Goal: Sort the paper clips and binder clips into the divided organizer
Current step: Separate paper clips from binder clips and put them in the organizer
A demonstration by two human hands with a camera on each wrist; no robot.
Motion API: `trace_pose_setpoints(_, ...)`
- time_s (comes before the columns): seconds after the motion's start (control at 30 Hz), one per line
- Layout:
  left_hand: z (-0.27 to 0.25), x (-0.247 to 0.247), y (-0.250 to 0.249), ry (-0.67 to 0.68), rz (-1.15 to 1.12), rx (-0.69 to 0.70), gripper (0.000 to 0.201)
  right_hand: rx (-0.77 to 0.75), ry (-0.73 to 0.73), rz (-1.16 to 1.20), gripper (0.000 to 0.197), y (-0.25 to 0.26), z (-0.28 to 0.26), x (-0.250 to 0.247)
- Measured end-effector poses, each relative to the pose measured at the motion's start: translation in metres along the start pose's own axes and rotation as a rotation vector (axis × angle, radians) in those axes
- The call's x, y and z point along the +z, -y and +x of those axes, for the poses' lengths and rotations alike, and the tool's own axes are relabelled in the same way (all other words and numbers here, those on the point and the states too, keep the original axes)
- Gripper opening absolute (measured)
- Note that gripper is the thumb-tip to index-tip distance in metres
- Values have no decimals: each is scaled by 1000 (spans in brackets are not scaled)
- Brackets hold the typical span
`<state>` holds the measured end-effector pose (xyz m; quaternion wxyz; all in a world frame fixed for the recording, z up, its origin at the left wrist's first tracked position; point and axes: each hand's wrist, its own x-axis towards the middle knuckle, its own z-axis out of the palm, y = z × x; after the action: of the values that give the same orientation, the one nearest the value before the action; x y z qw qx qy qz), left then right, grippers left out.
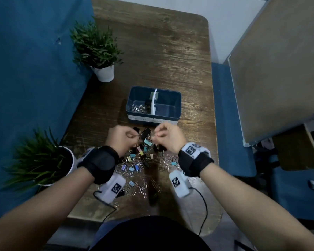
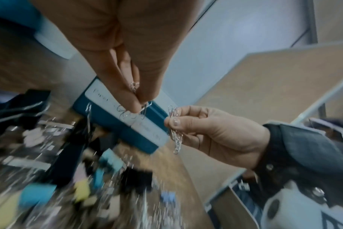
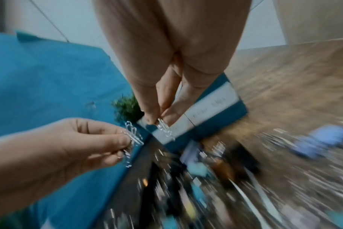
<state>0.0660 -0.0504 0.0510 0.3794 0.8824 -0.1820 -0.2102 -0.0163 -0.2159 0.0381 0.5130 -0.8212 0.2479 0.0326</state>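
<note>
A wooden table (image 1: 170, 57) fills the middle of the head view, hemmed by a blue wall (image 1: 31, 78) on the left and a tilted board (image 1: 279, 69) on the right; pale wall shows at the top. Two potted plants (image 1: 96, 49) stand on the left side, one upper, one lower.

At centre sits the organizer (image 1: 170, 116), a dark blue box split by a white divider (image 1: 154, 102). Its left compartment holds a heap of paper clips (image 1: 140, 108); its right compartment looks bare. Labels run along its near wall, too blurred to read.

Below it, in the lower middle, lies the unsorted pile (image 1: 140, 160): coloured and black binder clips mixed with loose silver clips.

The left hand (image 1: 121, 140) and right hand (image 1: 168, 137) hover above the pile, just short of the box. Each pinches a small bunch of paper clips between thumb and fingertips; the left wrist view shows the right hand's bunch (image 2: 175, 133) dangling, and the right wrist view the left hand's bunch (image 3: 133, 137).

The step in hand appears to be carrying paper clips to the box. The next move calls for reaching both hands over the left compartment and letting go there, watching that linked clips do not snag or spill across the divider.
</note>
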Motion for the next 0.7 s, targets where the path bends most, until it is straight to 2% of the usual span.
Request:
trace_pose_setpoints(0.17, 59, -20, -30, -140, -135, -49, 7, -65, -172, 67, 25, 50, 59, -12)
trace_pose_setpoints(0.33, 111, -15, -35, -225, -99, -92, 2, 13, -308, 76, 18, 69, 104, -5)
trace_pose_setpoints(0.43, 121, -2, -33, -256, -32, -124, 8, 55, -257, 54, 18, 65, 114, 3)
trace_pose_setpoints(0.53, 118, 5, -26, -217, 50, -150, 19, 50, -126, 34, 37, 60, 110, 7)
trace_pose_setpoints(0.7, 89, -1, -19, -189, 43, 24, 15, -93, -96, -4, 30, 44, 71, 1)
